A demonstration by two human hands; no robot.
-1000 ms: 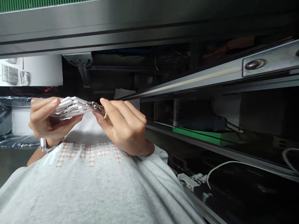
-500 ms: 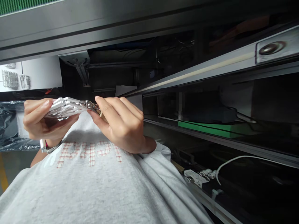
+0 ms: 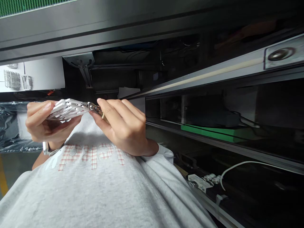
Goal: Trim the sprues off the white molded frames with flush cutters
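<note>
My left hand (image 3: 41, 122) is closed around a pale, open-framed part (image 3: 67, 109) with several thin ribs; I cannot tell whether it is metal or plastic. My right hand (image 3: 123, 126) grips a small plier-like metal tool (image 3: 93, 107) with round pivots and a brownish handle. Fingers hide most of that handle. The tool's front end meets the right edge of the ribbed part, though its jaws are too small to make out. Both hands are close together in front of my grey shirt (image 3: 95, 190).
Similar ribbed parts (image 3: 11, 79) lie on a white surface (image 3: 45, 74) at left. A metal bench edge (image 3: 106, 23) crosses the top, with a green ribbed mat (image 3: 23, 7) beyond. Right are a frame rail (image 3: 209, 74), a green box (image 3: 209, 133) and a white cable (image 3: 249, 162).
The view has shifted slightly. The left hand and the ribbed part appear a little farther right; the right hand's grip on the tool looks the same.
</note>
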